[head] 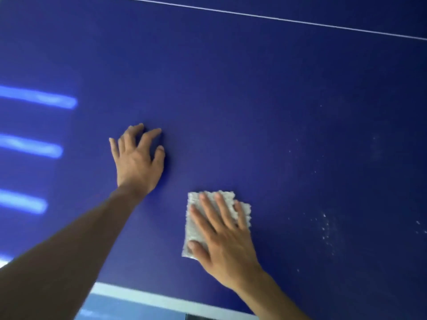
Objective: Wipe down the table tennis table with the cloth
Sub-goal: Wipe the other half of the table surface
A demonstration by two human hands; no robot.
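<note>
A pale, nubby cloth (193,229), folded into a rectangle, is laid flat on the dark blue table tennis table (254,100), close to the near edge and a little right of centre. Its long axis is run from near to far, with the far end leaned slightly rightward. It is pressed down by the right hand (221,245), whose fingers are held straight and spread, pointing far and a little left, with the thumb laid at the cloth's near left corner. The left hand (136,162) is braced on the bare surface further away and to the left, fingers splayed and arched, nothing held. White specks (325,227) are scattered to the right, well apart from the cloth.
</note>
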